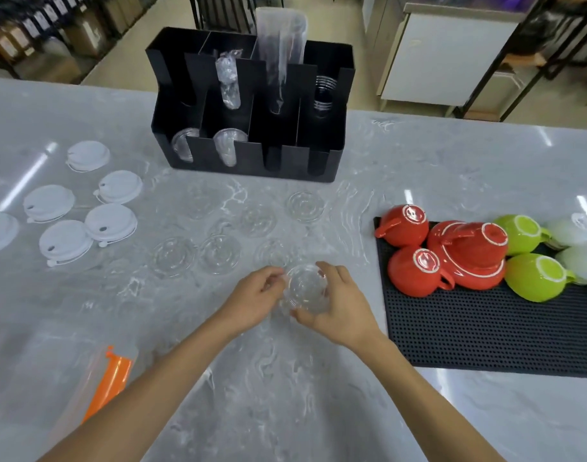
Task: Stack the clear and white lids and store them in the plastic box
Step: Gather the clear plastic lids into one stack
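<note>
A small stack of clear lids (pixel 307 290) is held between both hands just above the grey marble counter. My right hand (pixel 342 305) curls round its right and near side, and my left hand (pixel 255 295) pinches its left edge. Several more clear lids (pixel 218 253) lie flat and scattered on the counter beyond the hands. Several white lids (pixel 110 221) lie in a loose group at the left. The black plastic box (pixel 252 158) with slotted compartments stands at the back centre, with clear lids and cups in some slots.
A black dotted mat (pixel 485 341) at the right carries upside-down red cups (pixel 415 271), a red teapot (pixel 472 258), green cups (pixel 535 276) and white cups. A clear bag with an orange strip (pixel 112 378) lies at the near left. The counter's far edge runs behind the box.
</note>
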